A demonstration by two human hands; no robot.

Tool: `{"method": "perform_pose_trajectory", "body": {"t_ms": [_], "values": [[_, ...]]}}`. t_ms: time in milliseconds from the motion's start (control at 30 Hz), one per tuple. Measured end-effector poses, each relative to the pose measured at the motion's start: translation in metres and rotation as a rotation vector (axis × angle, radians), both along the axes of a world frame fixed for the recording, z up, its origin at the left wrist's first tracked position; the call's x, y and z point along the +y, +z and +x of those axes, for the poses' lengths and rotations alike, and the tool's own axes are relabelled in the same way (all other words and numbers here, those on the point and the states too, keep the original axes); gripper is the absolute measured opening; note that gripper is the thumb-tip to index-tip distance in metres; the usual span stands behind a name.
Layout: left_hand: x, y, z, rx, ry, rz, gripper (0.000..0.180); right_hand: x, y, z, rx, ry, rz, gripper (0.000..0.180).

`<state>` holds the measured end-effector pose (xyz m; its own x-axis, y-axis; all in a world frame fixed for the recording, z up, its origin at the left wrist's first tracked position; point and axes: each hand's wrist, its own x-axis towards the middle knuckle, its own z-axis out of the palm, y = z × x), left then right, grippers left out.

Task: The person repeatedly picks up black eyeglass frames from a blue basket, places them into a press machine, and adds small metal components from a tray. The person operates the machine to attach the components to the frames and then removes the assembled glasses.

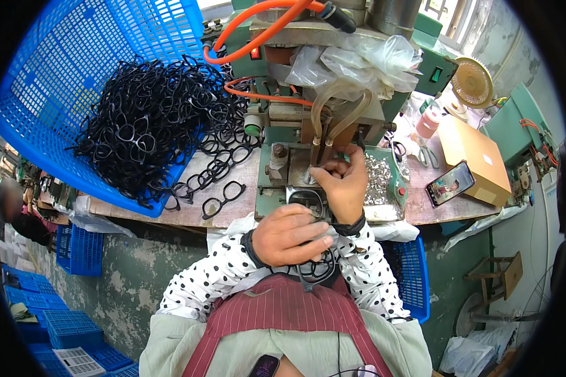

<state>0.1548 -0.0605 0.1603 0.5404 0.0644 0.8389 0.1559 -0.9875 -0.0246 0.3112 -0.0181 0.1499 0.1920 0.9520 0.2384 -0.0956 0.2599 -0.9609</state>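
the left hand (290, 235) is at the front edge of a green machine (267, 202), its fingers curled closed over the held frames (321, 270), black glasses frames whose rims show above and below that hand. the right hand (346, 185) reaches in at the machine, thumb and forefinger bent near the lower ends of 2 clear tubes (352, 122); whether its fingertips pinch anything cannot be told. just to the right of that hand is a tray of small metal bits (378, 179). on the left, a blue basket (44, 81) is tilted toward the table (245, 206), with a heap of black frames (138, 125) in it and more loose frames (223, 200) lying outside it. farther right on the table are scissors (429, 157), a pink bottle (429, 120), a cardboard box (475, 154) and a phone (449, 183) propped at a slant against the box.
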Motion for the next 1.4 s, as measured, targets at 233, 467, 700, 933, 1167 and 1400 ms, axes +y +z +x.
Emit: {"method": "perform_pose_trajectory", "body": {"t_ms": [233,467,700,933,1167,1400], "values": [[0.039,0.034,-0.024,-0.613,0.328,-0.555,0.022,-0.006,0.007,-0.003,-0.085,-0.012,-0.011,0.059],[0.042,0.049,-0.034,-0.612,0.252,-0.818,0.023,-0.002,-0.003,-0.005,0.089,-0.05,0.036,0.06],[-0.008,0.007,-0.033,-0.34,0.429,-0.489,0.017,0.004,-0.01,0.015,-0.048,0.017,0.043,0.046],[-0.075,-0.102,-0.078,0.068,0.843,-0.735,0.011,-0.012,-0.052,0.061,-1.37,-0.304,0.1,0.024],[-0.104,-0.203,-0.1,0.655,1.036,-1.111,0.02,-0.009,-0.058,0.067,-1.377,-0.512,0.225,0.003],[-0.088,-0.199,-0.101,0.798,0.646,-1.247,0.032,-0.043,-0.04,0.13,0.619,0.532,-0.146,0.026]]}}
